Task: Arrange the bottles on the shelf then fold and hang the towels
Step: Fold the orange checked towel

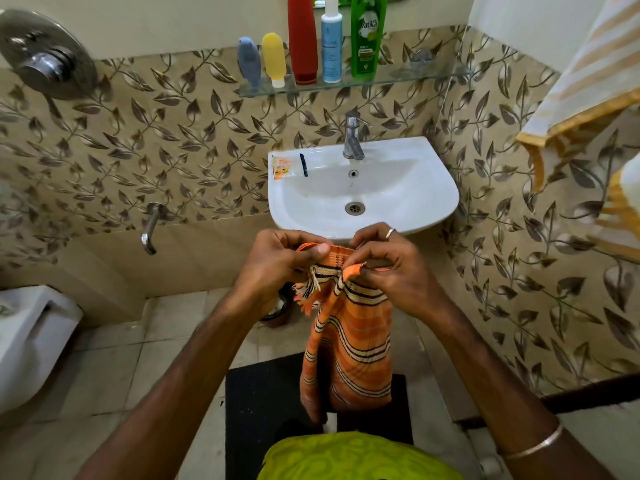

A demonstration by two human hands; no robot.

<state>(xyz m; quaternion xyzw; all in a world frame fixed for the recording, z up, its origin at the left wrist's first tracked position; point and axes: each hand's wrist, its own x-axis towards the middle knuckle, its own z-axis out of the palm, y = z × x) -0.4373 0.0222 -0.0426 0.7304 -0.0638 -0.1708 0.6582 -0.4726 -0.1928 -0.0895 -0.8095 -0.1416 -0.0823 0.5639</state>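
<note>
Both hands are raised in front of the white sink point(429, 202), working the top edge of an orange striped towel point(349, 348). The left hand point(280, 261) has its fingers curled round the towel's upper left corner, thumb pressed on the cloth; the right hand point(391, 261) pinches the upper right corner between thumb and fingertips, a ring on one finger and a bangle on the wrist. The hands sit close together, so the top of the towel is bunched between them, and the rest hangs straight down — doubled lengthwise, its fringed end dangling just below the left hand — over a black floor mat point(263, 410).

On the glass shelf point(415, 77) above the sink five bottles stand in a row, upright: a blue-grey bottle point(249, 62), a yellow bottle point(273, 57) just beside it, then a tall red bottle point(302, 39), a white and blue bottle point(331, 43) and a green bottle point(367, 36). The right part of the shelf is bare glass.

A cream and yellow striped towel point(588, 71) hangs at the upper right against the tiled wall. A small orange sachet point(282, 168) lies on the sink's left rim, beside the tap point(353, 140).
</note>
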